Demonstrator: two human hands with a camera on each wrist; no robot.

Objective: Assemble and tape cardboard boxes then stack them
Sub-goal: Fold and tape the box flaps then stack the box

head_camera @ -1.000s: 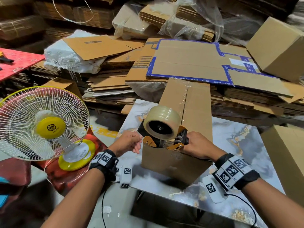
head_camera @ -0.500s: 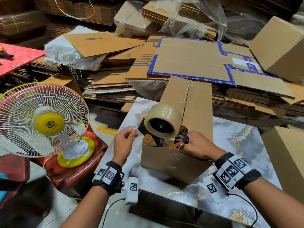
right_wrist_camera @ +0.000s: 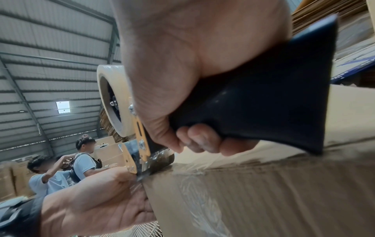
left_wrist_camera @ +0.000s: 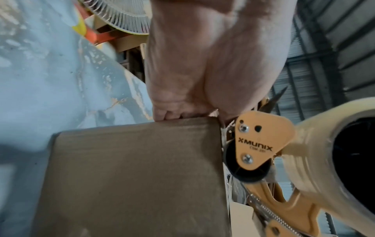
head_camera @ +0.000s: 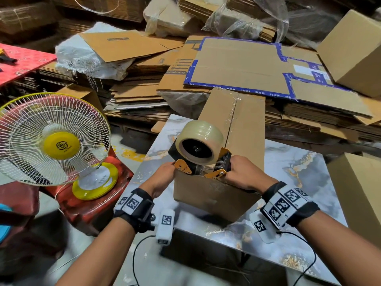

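My left hand (head_camera: 162, 178): fingers curled over the near top corner of the cardboard box (head_camera: 214, 195), gripping the edge just left of the dispenser's front roller; the left wrist view shows the fingertips (left_wrist_camera: 168, 114) hooked over the box edge.
My right hand (head_camera: 243, 174): wrapped tight around the black handle of the tape dispenser (head_camera: 204, 162), thumb and fingers closed round it, as the right wrist view confirms.

Items, left to right:
- Table fan (head_camera: 49, 139), white cage, yellow hub and base, standing on a red stool (head_camera: 92, 205) beside the table.
- Marble-pattern table (head_camera: 299, 168), bearing the box.
- Cardboard box, long, lying on the table with its near end toward me; clear tape runs along the top seam.
- Tape dispenser, orange frame, roll of clear tape (head_camera: 200, 141) mounted; its blade end sits on the near top edge of the box.
- Flat cardboard sheet with blue tape border (head_camera: 247, 67), on stacked flattened cardboard behind the table.
- Assembled boxes: one far right on the stacks (head_camera: 354, 50), one near right beside the table (head_camera: 358, 193).
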